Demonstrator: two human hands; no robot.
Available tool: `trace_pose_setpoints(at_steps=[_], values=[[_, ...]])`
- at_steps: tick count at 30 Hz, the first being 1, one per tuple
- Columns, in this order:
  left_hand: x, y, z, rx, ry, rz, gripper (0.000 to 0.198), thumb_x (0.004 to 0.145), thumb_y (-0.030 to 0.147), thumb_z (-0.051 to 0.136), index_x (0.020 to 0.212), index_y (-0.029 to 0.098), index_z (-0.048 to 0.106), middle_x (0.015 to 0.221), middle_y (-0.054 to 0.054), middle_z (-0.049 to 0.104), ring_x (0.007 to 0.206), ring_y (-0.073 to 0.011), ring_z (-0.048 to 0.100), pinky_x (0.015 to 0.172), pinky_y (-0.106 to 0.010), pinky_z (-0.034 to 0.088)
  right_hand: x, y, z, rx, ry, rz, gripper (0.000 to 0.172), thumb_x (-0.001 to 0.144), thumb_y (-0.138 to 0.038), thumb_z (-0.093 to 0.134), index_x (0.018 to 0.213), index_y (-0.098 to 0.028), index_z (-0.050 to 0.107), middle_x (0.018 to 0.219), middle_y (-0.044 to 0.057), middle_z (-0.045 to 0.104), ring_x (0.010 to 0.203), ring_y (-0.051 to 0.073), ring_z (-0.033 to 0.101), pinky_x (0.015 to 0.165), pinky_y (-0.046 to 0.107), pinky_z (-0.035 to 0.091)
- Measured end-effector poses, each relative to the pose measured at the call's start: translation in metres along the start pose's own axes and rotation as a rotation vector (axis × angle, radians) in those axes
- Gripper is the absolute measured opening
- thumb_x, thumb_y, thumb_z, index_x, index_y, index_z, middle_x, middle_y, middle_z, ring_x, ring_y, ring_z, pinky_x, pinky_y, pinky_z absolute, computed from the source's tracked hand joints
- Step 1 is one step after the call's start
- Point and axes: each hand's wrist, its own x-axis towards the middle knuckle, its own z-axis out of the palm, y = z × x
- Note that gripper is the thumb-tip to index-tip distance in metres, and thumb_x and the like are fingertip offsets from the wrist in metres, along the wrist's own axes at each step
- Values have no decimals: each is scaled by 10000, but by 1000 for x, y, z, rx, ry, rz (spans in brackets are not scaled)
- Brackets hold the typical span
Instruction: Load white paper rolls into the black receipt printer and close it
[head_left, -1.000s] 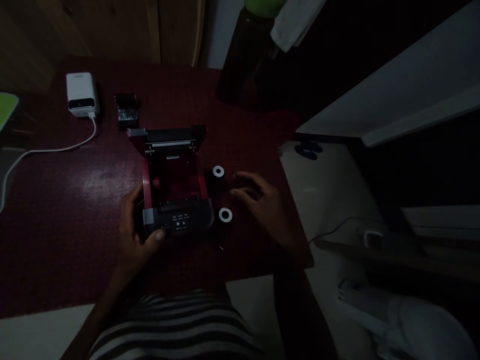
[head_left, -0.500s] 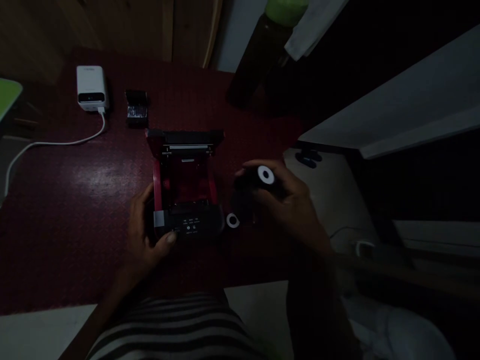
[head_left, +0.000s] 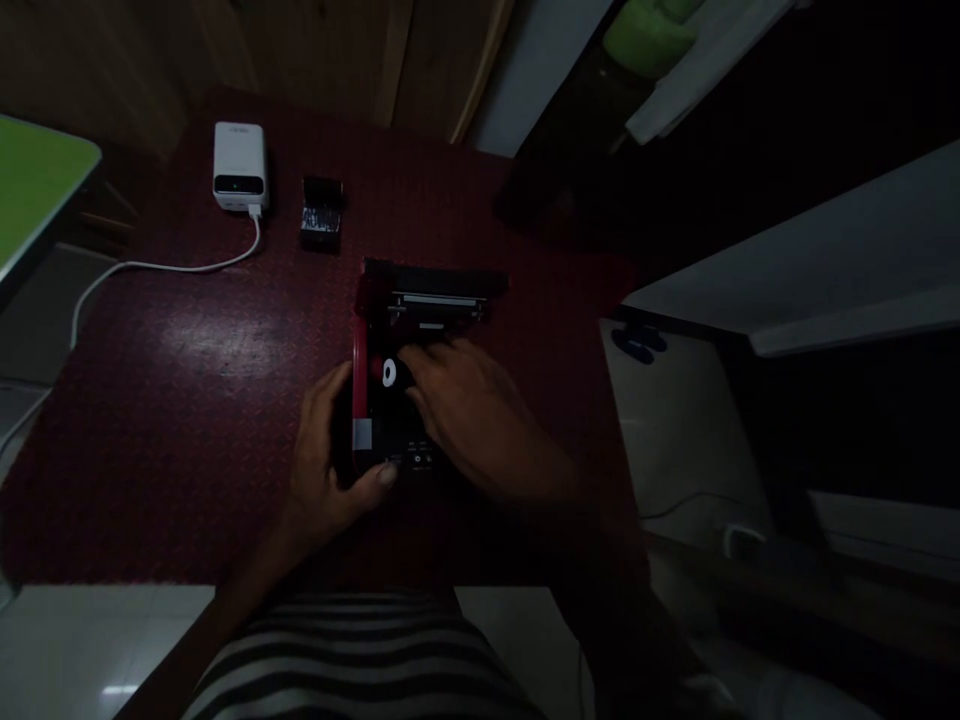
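Observation:
A small red and black printer (head_left: 390, 437) stands on the table with its lid (head_left: 442, 284) tilted up at the back. My left hand (head_left: 330, 460) grips its left front corner, thumb on the front panel and fingers along the side. Inside the open bay, my right hand (head_left: 472, 410) holds a dark roll with a white core (head_left: 391, 384), whose ring-shaped end faces left. Most of the roll and the printer's right side are hidden behind that hand.
The dark red table (head_left: 187, 450) carries a white power bank (head_left: 240, 155) with a white cable (head_left: 176, 268). Nearby lies a small black object with a shiny face (head_left: 321, 220). A green-capped bottle (head_left: 649, 40) stands at the back right.
My right hand has moved left with the roll, from beside the printer into its open bay. The left hand keeps its hold. The view has shifted left.

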Motion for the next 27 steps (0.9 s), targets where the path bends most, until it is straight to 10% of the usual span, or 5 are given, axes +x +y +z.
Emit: trace_pose_setpoints(at_steps=[13, 21, 27], values=[[-2, -1, 2, 12, 18, -5, 895, 1026, 681, 708, 1770, 297, 394, 1675, -169, 515, 1550, -409, 519, 1281, -635, 461, 24, 5, 3, 35, -128, 53, 271, 1059, -65, 549, 1095, -190, 787, 988, 123, 833, 869, 269, 795, 688, 349, 511], [-2, -5, 0, 11, 8, 0, 903, 1024, 676, 718, 1777, 314, 377, 1686, -164, 500, 1564, -408, 505, 1295, -655, 445, -5, 32, 4, 363, -12, -218, 401, 1038, 16, 529, 1278, -201, 765, 1283, 107, 825, 1132, 246, 776, 1030, 425, 616], [0, 15, -2, -108, 32, -162, 777, 1050, 692, 664, 1696, 287, 512, 1667, -143, 567, 1555, -408, 543, 1302, -634, 451, -23, 41, 7, 526, 117, -335, 220, 1119, -119, 593, 1067, -205, 789, 1079, 68, 832, 1070, 232, 750, 1016, 411, 611]])
